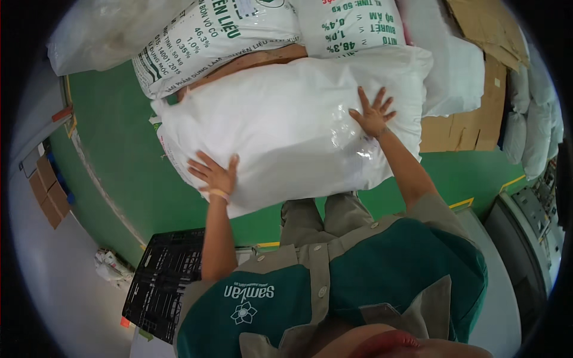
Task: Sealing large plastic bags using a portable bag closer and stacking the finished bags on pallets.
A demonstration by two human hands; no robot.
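Note:
A large, full white sack (268,137) lies crosswise in front of me. Flat on its near left part rests my left hand (215,175), fingers spread, a thin band at the wrist. My right hand (373,113) is spread on the sack's right part, farther from me. Neither hand grips anything. A shiny clear patch shows on the sack beside my right hand. Behind it lie two white sacks with green print, one at the left (221,42) and one at the right (352,27). A strip of brown cardboard (250,61) shows between the sacks.
Cardboard sheets (462,128) and a translucent white bag (450,71) are at the right, with more white sacks (537,131) beyond. A black plastic pallet (164,274) stands at lower left. Green floor (107,131) with yellow lines surrounds the pile. Flattened cardboard (49,191) is at far left.

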